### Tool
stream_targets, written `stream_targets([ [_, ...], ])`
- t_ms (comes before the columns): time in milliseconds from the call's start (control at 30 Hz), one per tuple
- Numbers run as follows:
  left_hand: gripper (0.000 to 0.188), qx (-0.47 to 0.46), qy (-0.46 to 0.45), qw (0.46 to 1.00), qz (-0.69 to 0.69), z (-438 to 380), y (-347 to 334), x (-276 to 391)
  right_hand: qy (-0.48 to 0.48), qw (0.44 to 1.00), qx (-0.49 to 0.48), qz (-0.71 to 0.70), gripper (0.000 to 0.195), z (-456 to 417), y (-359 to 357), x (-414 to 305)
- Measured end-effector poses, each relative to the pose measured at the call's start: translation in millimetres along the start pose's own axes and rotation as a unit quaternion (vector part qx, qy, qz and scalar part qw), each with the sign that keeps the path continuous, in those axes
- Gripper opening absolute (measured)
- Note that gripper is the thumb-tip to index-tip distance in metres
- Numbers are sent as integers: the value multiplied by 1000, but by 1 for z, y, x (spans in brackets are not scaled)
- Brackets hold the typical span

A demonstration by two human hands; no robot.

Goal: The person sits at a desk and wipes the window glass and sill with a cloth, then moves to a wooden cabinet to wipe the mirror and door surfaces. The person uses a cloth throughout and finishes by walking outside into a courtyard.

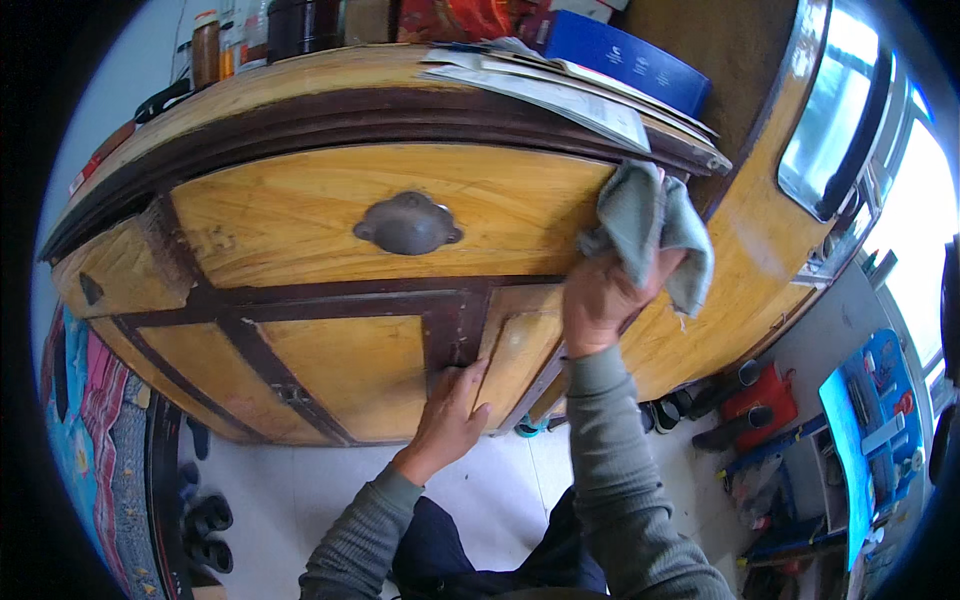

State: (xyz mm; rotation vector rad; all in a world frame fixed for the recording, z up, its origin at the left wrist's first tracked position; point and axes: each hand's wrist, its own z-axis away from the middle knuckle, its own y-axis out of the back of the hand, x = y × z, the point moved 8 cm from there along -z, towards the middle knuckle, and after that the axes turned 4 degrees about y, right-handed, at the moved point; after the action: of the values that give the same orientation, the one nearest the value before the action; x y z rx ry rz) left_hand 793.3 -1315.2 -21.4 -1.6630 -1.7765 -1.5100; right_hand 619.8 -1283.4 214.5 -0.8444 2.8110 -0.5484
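A grey-green cloth [634, 217] is bunched in my right hand [611, 296], against the right end of a yellow wooden drawer front [300, 202] with dark brown trim. A dark metal cup pull [410, 223] sits at the middle of that drawer. Lower down, my left hand [450, 420] touches the cabinet door [517, 352] near its dark frame, its fingers at the edge; it grips no loose object. Part of the cloth hangs to the right of my right hand. My right fingertips are partly hidden by the cloth.
Papers [555, 97] overhang the cabinet top beside a blue box [626, 64]. Jars and bottles [205, 49] stand at the back left. Shoes [210, 532] lie on the floor at left, by a patterned bedcover [101, 420]. At right are a red bag [761, 405] and a blue desk [847, 450].
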Motion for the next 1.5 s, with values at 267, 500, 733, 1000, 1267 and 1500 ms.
stream_targets([
  [267, 64, -73, -41, 995, 48, 5, -6, -5, 122, 903, -412, -25, 66, 82, -116, -158],
  [500, 70, -69, 19, 997, -2, 15, 11, -16, 61, 948, -291, 113, 55, 54, -36, -28],
  [733, 50, 114, -35, 993, -3, 13, 81, 11, 86, 969, -228, 39, 61, 33, -103, -135],
  [1000, 55, 478, -105, 871, 36, 53, 209, 46, 191, 850, -442, -213, 50, 72, -172, -227],
  [1267, 63, 428, -99, 886, -150, 33, 225, 76, 214, 883, -417, -28, 67, 51, -137, -185],
  [1500, 63, 399, -41, 910, -101, 70, 233, 11, 233, 857, -417, -192, 50, 92, -204, -263],
])
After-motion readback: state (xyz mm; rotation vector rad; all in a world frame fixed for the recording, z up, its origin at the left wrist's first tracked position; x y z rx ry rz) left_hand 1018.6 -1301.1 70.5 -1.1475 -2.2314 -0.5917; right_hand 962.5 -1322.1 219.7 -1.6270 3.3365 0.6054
